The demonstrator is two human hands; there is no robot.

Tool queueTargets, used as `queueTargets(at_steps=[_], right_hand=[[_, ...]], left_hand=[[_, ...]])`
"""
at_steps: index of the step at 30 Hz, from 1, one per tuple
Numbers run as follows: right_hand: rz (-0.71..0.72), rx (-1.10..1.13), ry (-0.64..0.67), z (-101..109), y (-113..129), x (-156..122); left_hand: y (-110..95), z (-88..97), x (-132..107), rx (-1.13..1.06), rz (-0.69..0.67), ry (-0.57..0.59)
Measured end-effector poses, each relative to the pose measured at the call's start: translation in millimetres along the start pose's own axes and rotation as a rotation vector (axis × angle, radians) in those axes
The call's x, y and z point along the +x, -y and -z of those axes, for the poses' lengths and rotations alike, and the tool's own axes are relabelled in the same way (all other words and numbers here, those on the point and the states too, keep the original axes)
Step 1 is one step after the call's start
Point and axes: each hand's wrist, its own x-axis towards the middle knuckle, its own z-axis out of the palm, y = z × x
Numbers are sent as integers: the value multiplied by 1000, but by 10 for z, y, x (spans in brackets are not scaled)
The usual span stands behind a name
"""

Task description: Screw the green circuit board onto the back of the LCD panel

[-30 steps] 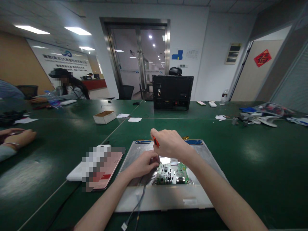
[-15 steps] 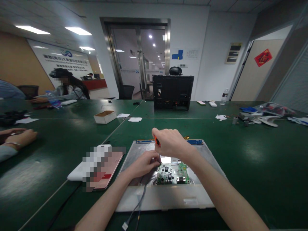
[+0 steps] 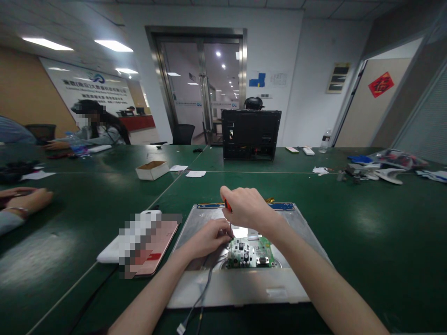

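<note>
A silver metal panel [image 3: 296, 223] lies flat on the green table in front of me, with a small green circuit board [image 3: 249, 253] near its middle. My right hand [image 3: 244, 207] grips an orange-handled screwdriver [image 3: 226, 205], held upright with its shaft pointing down at the board's left corner. My left hand [image 3: 206, 239] rests on the panel beside that corner, fingertips touching the screwdriver shaft near its tip. A grey cable [image 3: 202, 293] runs from under my left hand off the panel's near edge.
A white and pink blurred object [image 3: 139, 246] lies left of the panel. A black chassis [image 3: 249, 135], a cardboard box [image 3: 152, 170] and paper scraps sit farther back. Clutter lies at the far right [image 3: 384, 167]. Another person's hands [image 3: 24, 200] rest at left; someone sits beyond.
My right hand with the screwdriver has shifted very slightly; otherwise the hands and board stay as they were.
</note>
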Motion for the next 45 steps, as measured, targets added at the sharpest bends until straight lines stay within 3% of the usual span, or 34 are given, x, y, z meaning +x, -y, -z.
queueTargets(at_steps=[21, 35, 45], right_hand=[[1, -14, 14, 11, -9, -3], [5, -5, -16, 24, -25, -12], [21, -8, -42, 10, -46, -16]], left_hand=[[-43, 9, -14, 53, 15, -7], [-61, 8, -29, 49, -15, -93], [-18, 13, -8, 89, 6, -49]])
